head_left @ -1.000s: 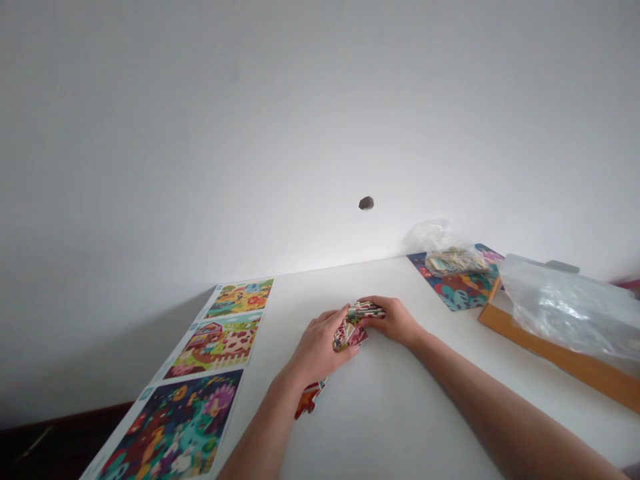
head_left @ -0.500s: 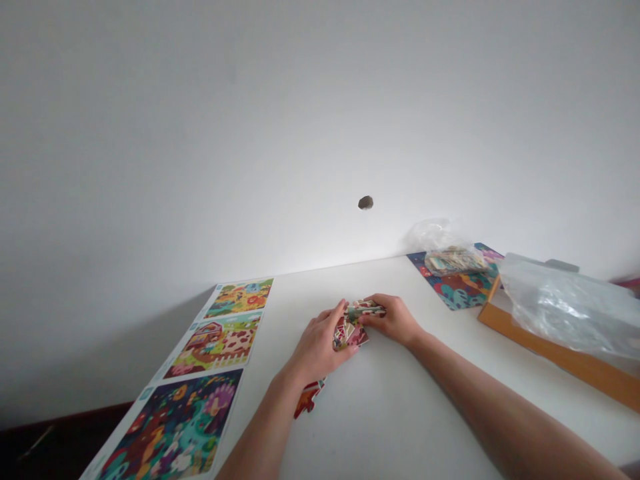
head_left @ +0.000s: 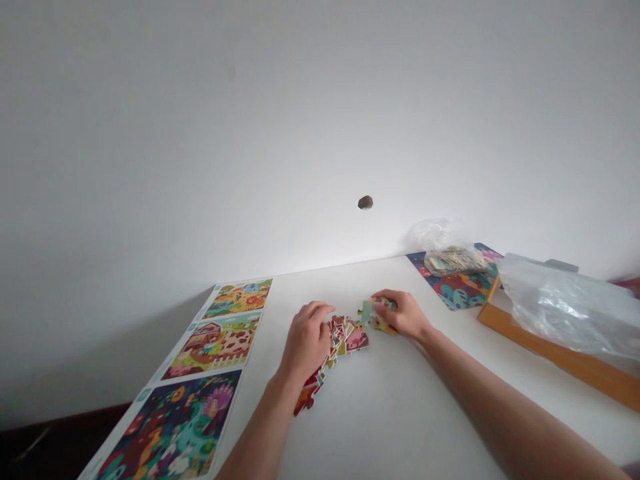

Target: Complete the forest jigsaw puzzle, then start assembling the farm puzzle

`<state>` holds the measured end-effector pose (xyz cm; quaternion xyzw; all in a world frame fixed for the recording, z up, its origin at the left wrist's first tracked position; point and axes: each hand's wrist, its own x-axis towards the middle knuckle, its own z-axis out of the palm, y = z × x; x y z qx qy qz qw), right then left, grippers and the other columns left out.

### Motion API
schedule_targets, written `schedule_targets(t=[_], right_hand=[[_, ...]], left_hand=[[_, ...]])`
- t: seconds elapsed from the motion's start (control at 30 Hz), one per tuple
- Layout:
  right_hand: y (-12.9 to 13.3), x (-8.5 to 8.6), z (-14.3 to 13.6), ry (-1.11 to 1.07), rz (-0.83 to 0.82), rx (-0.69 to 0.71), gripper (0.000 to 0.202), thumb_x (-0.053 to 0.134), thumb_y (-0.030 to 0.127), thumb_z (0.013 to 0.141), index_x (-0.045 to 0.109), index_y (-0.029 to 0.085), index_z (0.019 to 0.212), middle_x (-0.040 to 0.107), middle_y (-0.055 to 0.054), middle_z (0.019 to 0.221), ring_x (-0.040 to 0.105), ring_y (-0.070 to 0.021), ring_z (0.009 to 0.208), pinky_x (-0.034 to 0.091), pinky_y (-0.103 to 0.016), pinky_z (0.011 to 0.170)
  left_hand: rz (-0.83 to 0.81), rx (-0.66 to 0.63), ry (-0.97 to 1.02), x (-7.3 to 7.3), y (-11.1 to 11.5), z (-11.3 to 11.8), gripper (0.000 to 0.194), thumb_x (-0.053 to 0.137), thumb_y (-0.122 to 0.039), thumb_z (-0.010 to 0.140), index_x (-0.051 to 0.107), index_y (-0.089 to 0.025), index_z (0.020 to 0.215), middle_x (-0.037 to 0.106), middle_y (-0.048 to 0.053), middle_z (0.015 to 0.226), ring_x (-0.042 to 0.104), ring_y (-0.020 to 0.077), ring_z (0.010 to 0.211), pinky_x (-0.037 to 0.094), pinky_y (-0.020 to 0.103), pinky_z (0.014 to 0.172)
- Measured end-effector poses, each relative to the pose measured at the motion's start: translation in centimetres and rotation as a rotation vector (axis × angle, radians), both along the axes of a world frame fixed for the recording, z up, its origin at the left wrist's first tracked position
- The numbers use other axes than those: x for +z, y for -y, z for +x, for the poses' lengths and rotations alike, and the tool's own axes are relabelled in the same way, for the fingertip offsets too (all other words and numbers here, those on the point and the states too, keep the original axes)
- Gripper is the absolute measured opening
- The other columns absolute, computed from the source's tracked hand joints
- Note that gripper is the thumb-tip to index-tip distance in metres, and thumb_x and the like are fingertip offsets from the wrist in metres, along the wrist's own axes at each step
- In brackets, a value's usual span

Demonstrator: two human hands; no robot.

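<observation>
A heap of colourful jigsaw pieces, mostly red, pink and green, lies on the white table. My left hand rests at the heap's left side, fingers bent over its edge; whether it pinches a piece is hidden. To the right, my right hand has its thumb and fingers on several light green and yellow pieces, low over or on the table beside the heap. Red pieces stick out below my left hand.
Three picture sheets line the table's left edge. At the back right, a clear bag of pieces lies on a dark picture sheet. An orange-brown box with a plastic bag is at the right. The wall has a hole.
My hands have moved apart, the left one slightly left and the right one slightly right with its pieces. More of the heap between them now shows.
</observation>
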<state>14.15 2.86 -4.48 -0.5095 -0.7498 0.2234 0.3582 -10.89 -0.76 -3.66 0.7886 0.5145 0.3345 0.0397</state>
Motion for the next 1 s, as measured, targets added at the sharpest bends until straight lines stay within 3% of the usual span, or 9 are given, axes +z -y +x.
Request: schedule_targets(t=[0.07,0.13,0.27,0.33,0.47,0.6,0.77,0.9,1.0], right_hand=[[-0.1,-0.2,0.1,0.117,-0.019,0.009,0.029,0.055,0.033,0.083,0.073,0.02,0.101,0.069,-0.004,0.084,0.062,-0.0225,0.079,0.043,-0.031,0.072],[-0.2,-0.4,0.0,0.236,0.021,0.012,0.029,0.056,0.036,0.084,0.073,0.023,0.104,0.068,-0.005,0.087,0.059,-0.0247,0.086,0.041,-0.035,0.078],[0.0,-0.6,-0.6,0.361,0.108,0.035,0.028,0.055,0.039,0.089,0.071,0.029,0.11,0.064,-0.006,0.104,0.053,-0.0265,0.098,0.037,-0.041,0.085],[0.4,-0.5,-0.9,0.369,0.131,0.075,0.03,0.05,0.039,0.093,0.068,0.029,0.115,0.062,-0.007,0.114,0.052,-0.0258,0.103,0.036,-0.041,0.088],[1.1,-0.3,-1.8,0.359,0.17,0.174,0.041,0.043,0.047,0.099,0.055,0.028,0.133,0.057,-0.007,0.128,0.048,-0.0264,0.113,0.034,-0.043,0.096],[1.0,-0.6,-2.2,0.312,0.2,0.222,0.06,0.057,0.061,0.088,0.05,0.026,0.137,0.06,-0.008,0.124,0.05,-0.0283,0.113,0.035,-0.043,0.099],[0.3,-0.7,-1.7,0.218,0.139,0.099,0.051,0.053,0.054,0.093,0.056,0.021,0.131,0.067,-0.009,0.107,0.06,-0.0251,0.098,0.043,-0.038,0.089],[0.7,-0.5,-1.7,0.288,0.183,0.173,0.077,0.074,0.062,0.071,0.054,0.022,0.134,0.061,-0.011,0.121,0.054,-0.0299,0.11,0.039,-0.043,0.098],[0.8,-0.4,-1.8,0.321,0.206,0.257,0.079,0.08,0.061,0.065,0.056,0.024,0.131,0.059,-0.01,0.125,0.052,-0.0307,0.113,0.036,-0.044,0.101]], left_hand=[[-0.031,0.091,-0.065,0.7,0.9,0.1,0.035,0.044,-0.006,0.078,0.064,-0.02,0.102,0.063,0.006,0.108,0.056,0.022,0.105,0.044,0.039,0.094],[-0.082,0.159,-0.145,0.8,2.0,0.6,0.036,0.048,-0.016,0.082,0.061,-0.021,0.115,0.061,0.008,0.115,0.054,0.0256,0.108,0.044,0.042,0.093],[-0.169,0.184,-0.291,-0.8,3.2,1.6,0.055,0.047,-0.049,0.088,0.049,-0.02,0.134,0.051,0.017,0.134,0.045,0.0348,0.124,0.039,0.051,0.096],[-0.173,0.156,-0.319,-1.7,2.9,1.9,0.063,0.044,-0.056,0.088,0.043,-0.018,0.139,0.044,0.018,0.142,0.036,0.0366,0.132,0.034,0.053,0.102],[-0.174,0.052,-0.3,-2.2,1.3,1.5,0.065,0.045,-0.056,0.088,0.04,-0.019,0.141,0.041,0.016,0.146,0.03,0.0347,0.139,0.029,0.052,0.108],[-0.086,-0.079,-0.243,-0.8,0.0,0.9,0.059,0.05,-0.056,0.086,0.048,-0.024,0.136,0.046,0.01,0.142,0.032,0.0297,0.137,0.029,0.046,0.11],[-0.081,-0.009,-0.242,0.3,0.7,0.1,0.067,0.06,-0.063,0.076,0.051,-0.029,0.133,0.054,0.009,0.132,0.043,0.0314,0.123,0.034,0.048,0.101],[-0.214,0.015,-0.312,-0.4,1.0,-0.5,0.1,0.076,-0.065,0.056,0.039,-0.032,0.143,0.052,0.01,0.136,0.043,0.0367,0.119,0.035,0.049,0.094],[-0.217,0.009,-0.299,-0.8,0.4,-0.5,0.093,0.076,-0.06,0.06,0.04,-0.034,0.142,0.056,0.008,0.134,0.044,0.0345,0.117,0.034,0.047,0.093]])
